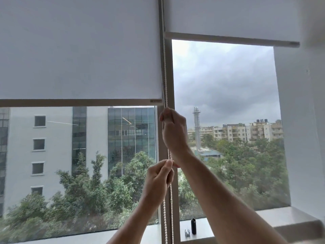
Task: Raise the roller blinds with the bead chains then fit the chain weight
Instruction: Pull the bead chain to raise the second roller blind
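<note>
Bead chain [165,80] pinched in right hand [173,132] fingers above, left hand [157,180] fingers gripping it lower down

Single head-worn view, wide-angle, facing forward and slightly upward at a window [225,120] from close range, roughly arm's reach. Both forearms enter from the bottom edge. The window sill [274,219] sits low in frame. No second view for overlap

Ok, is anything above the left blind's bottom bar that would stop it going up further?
Nothing visible. The left blind hangs flat, and its bottom bar has only fabric above. Both hands, left and right, grip the chain beside it.
</note>
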`<state>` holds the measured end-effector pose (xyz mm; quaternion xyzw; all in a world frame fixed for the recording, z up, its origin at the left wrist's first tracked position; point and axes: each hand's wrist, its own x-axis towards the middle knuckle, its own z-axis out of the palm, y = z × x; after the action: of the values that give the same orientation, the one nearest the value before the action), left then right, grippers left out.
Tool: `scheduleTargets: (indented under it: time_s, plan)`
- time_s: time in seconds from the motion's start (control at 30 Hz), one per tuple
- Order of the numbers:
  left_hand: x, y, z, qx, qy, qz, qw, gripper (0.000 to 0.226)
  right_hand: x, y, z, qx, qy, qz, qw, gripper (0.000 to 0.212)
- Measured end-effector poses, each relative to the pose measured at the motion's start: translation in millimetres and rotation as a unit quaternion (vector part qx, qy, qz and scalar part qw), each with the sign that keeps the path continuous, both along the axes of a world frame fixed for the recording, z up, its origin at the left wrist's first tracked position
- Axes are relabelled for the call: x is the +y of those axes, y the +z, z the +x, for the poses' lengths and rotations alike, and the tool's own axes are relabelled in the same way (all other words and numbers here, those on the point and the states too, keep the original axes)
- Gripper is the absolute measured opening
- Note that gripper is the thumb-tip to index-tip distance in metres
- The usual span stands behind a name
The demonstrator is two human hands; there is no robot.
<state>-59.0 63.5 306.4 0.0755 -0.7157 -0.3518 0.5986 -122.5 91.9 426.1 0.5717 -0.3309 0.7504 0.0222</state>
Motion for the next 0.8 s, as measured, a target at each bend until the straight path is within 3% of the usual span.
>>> scheduleTargets:
  time_s: [0.1, 0.17, 0.3, 0.5, 0.67, 0.8]
  plan:
    - [-21, 4, 9, -0.068, 0.063, 0.054, 0.994, 0.064, -3, -31, -1, 0.015, -0.007, 0.008, 1.0, 0.039]
    - [-30, 20, 13, -0.062, 0.06, 0.09, 0.992, 0.061, -4, -50, -3, 0.015, -0.002, 0.016, 1.0, 0.039]
    - [-22, 80, 19, -0.006, 0.042, 0.065, 0.997, 0.053, -4, -75, -4, -0.001, 0.042, 0.016, 0.999, 0.045]
    - [20, 165, 6, 0.029, -0.065, 0.082, 0.994, 0.033, -5, -89, -1, -0.028, 0.07, 0.017, 0.997, 0.039]
    - [36, 165, -17, 0.104, -0.045, 0.062, 0.992, 0.033, -5, -94, -3, -0.025, 0.09, 0.001, 0.996, 0.039]
    - [35, 146, -15, 0.143, -0.036, 0.033, 0.989, 0.035, 3, -96, -17, -0.04, 0.208, 0.095, 0.973, 0.042]
